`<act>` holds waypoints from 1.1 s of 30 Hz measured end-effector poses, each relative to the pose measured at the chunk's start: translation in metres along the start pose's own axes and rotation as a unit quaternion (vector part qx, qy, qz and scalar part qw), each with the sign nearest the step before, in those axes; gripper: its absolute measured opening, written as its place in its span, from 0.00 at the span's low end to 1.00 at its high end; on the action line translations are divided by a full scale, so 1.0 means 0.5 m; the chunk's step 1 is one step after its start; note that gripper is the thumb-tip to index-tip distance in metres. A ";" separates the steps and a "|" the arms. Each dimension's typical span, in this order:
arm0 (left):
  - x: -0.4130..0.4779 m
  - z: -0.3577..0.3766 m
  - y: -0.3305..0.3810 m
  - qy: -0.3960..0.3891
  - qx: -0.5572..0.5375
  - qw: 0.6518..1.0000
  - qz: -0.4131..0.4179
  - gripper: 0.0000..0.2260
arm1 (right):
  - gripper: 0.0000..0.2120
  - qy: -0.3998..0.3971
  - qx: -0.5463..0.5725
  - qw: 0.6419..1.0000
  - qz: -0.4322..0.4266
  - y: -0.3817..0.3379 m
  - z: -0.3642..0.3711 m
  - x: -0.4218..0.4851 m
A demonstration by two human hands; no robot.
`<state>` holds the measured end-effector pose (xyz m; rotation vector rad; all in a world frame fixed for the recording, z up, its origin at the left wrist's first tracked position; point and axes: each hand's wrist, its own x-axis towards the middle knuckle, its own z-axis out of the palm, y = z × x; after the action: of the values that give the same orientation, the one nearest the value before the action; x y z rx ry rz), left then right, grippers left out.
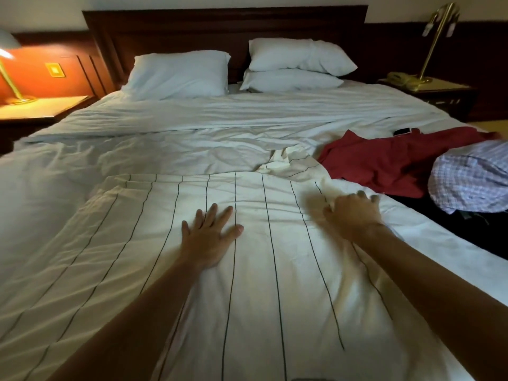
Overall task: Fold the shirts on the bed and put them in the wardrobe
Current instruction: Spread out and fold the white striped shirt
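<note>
A white shirt with thin dark stripes (170, 243) lies spread flat across the near part of the bed (192, 127). My left hand (210, 235) presses flat on its middle with fingers straight and spread. My right hand (353, 214) is at the shirt's right edge, blurred, fingers curled over a fold of the cloth. A red shirt (384, 160) lies crumpled on the right side of the bed. Beside it, at the right edge, a blue-and-white checked shirt (472, 180) is bunched up.
Three white pillows (181, 74) lean on the dark wooden headboard (192, 28). A lit lamp stands on the left nightstand (38, 108). A brass lamp and a phone stand on the right nightstand (439, 89). A small dark object (402, 131) lies behind the red shirt.
</note>
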<state>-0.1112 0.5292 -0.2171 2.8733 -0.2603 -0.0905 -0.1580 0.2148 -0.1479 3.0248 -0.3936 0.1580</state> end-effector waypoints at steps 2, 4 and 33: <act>0.041 0.000 -0.015 0.007 -0.005 1.000 -0.006 0.31 | 0.23 0.063 0.052 0.991 -0.103 -0.050 0.014 0.048; 0.079 -0.001 -0.033 0.019 -0.006 1.000 -0.013 0.32 | 0.24 0.005 0.127 0.977 -0.172 -0.093 0.042 0.094; 0.293 -0.035 -0.205 0.198 -0.012 0.968 0.155 0.31 | 0.41 -0.014 0.218 0.970 -0.105 -0.298 0.146 0.280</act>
<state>0.0513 0.6039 -0.2320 2.7076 -0.6127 0.5254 0.0216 0.3158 -0.2155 3.4766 -0.0380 0.2127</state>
